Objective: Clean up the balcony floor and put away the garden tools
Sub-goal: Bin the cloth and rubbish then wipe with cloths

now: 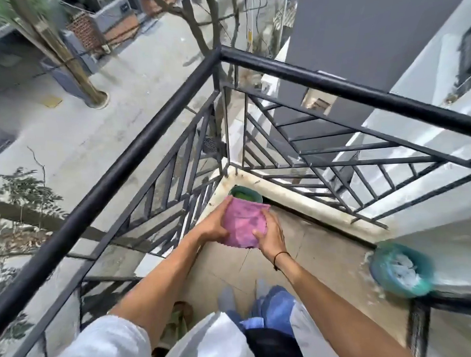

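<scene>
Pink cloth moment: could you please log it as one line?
hands: left hand and right hand hold pink cloth | location: railing corner | below: green pot

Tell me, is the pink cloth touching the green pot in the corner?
Cannot tell. In the head view the cloth, held by both hands, overlaps the pot; no contact or gap shows.

Soft, even daylight fills the scene, bright but without hard shadows or glare (probably an overcast sky, though none shows). The wide lens bends the black railing (150, 144) into curves toward the edges. Motion blur smears the teal pot (400, 272) at the lower right and the foliage at the far left. The centre of the frame stays fairly sharp; compression softens fine detail.
</scene>
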